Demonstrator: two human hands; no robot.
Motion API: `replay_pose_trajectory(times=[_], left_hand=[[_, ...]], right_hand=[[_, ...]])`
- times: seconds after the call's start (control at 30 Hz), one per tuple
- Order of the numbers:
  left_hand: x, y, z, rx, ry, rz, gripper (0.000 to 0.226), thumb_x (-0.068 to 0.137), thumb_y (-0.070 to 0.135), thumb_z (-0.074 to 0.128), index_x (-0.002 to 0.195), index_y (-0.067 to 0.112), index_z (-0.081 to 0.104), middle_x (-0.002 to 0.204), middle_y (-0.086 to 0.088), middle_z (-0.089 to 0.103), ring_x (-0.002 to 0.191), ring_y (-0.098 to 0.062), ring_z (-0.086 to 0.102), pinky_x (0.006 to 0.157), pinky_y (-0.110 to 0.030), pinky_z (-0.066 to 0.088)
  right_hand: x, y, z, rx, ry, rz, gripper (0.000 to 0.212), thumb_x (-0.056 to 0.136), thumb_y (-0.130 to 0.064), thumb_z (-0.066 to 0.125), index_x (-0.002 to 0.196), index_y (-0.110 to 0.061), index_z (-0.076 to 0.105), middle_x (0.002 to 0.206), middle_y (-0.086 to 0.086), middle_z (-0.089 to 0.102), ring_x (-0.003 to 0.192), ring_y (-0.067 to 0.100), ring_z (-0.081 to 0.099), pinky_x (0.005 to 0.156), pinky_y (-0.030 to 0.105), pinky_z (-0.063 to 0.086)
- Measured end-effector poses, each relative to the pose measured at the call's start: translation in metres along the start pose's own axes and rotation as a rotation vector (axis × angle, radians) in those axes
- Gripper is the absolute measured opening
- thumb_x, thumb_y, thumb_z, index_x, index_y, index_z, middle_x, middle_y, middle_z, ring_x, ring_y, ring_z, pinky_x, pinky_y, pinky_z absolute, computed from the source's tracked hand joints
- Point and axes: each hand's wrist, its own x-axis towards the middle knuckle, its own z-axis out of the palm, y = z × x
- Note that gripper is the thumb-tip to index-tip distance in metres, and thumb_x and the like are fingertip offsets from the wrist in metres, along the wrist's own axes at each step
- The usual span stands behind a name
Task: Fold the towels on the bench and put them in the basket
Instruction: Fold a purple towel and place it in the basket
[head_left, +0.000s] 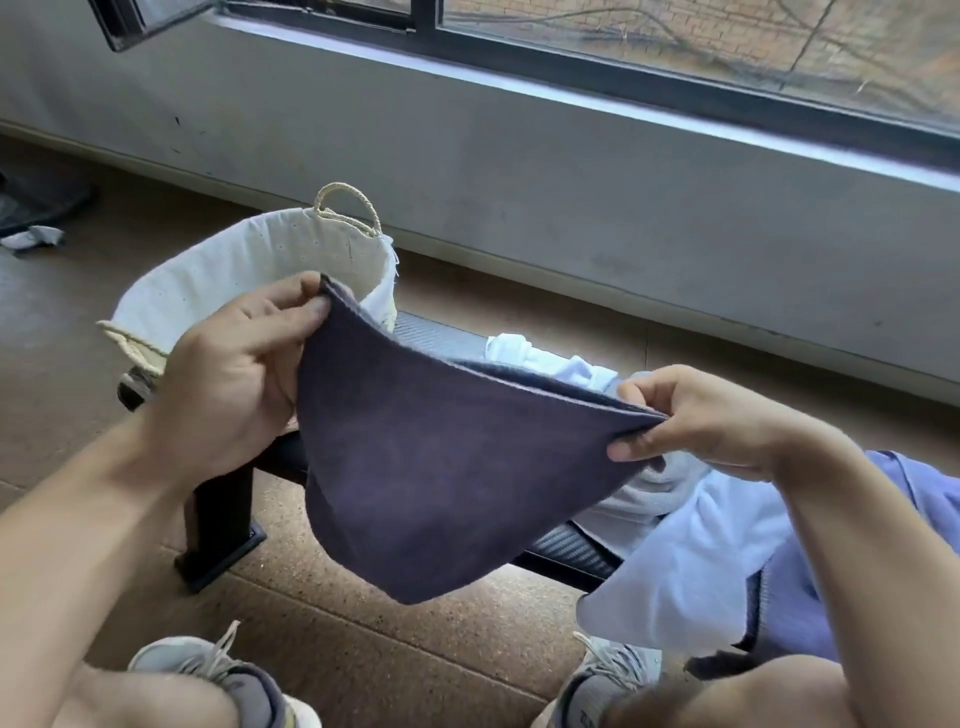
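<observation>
The dark purple terry towel (415, 467) hangs doubled in the air over the black mesh bench (441, 335), its upper edge running left to right between the left hand (234, 364), thumb and fingers pinching the raised left corner, and the right hand (701, 421), pinching the lower right corner. The cream-lined woven basket (218, 280) stands on the bench end just behind the left hand, so that hand is judged nearer. Unfolded white and lilac towels (691, 545) lie heaped under the right hand, clear of the way to the basket.

We see the basket (249, 270) on the bench's (441, 335) left end, loose towels (691, 561) piled on its right, a held towel (441, 467) before it.
</observation>
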Motion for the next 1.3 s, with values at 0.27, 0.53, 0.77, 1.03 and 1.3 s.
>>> replay_pose_trajectory(times=[0.27,0.53,0.77,1.03,1.3], left_hand=[[0.012,-0.020,-0.022,0.499,0.131,-0.073,0.018,0.098,0.023,0.060,0.087,0.027,0.074,0.082,-0.008,0.069,0.071,-0.023,0.058,0.060,-0.031,0.048],[0.020,-0.036,-0.006,0.519,0.306,-0.077,0.027,0.103,0.017,0.053,0.084,0.020,0.072,0.077,0.002,0.071,0.069,-0.016,0.063,0.063,-0.027,0.050],[0.022,-0.039,-0.007,0.515,0.397,-0.072,0.029,0.100,0.035,0.059,0.079,0.023,0.076,0.079,0.000,0.072,0.076,-0.018,0.061,0.067,-0.033,0.046],[0.015,-0.037,0.005,0.454,0.326,-0.068,0.034,0.108,0.026,0.045,0.089,0.017,0.071,0.078,0.002,0.074,0.067,-0.006,0.067,0.056,-0.016,0.049],[-0.003,-0.045,0.035,0.354,0.131,-0.067,0.018,0.105,0.021,0.051,0.097,0.017,0.066,0.084,-0.009,0.069,0.077,-0.021,0.062,0.069,-0.032,0.050]], right_hand=[[-0.016,-0.008,-0.010,0.149,0.005,0.084,0.053,0.049,-0.035,0.100,0.065,-0.018,0.052,0.066,0.009,0.052,0.056,0.019,0.048,0.047,0.025,0.039],[-0.001,-0.003,-0.002,0.153,0.476,0.083,0.034,0.064,-0.033,0.085,0.070,-0.020,0.054,0.073,0.006,0.050,0.062,0.014,0.045,0.059,0.029,0.038],[0.001,-0.012,0.002,0.193,0.569,-0.016,0.025,0.068,-0.031,0.083,0.074,-0.022,0.060,0.069,-0.004,0.058,0.056,0.009,0.051,0.049,0.024,0.040],[-0.009,-0.027,0.010,0.200,0.304,-0.143,0.054,0.048,-0.041,0.097,0.090,-0.014,0.076,0.081,0.011,0.070,0.069,0.019,0.063,0.058,0.021,0.051],[-0.010,-0.053,0.079,-0.128,-0.015,-0.207,0.032,0.082,-0.011,0.081,0.112,-0.022,0.075,0.095,0.003,0.077,0.084,0.022,0.074,0.071,0.031,0.059]])
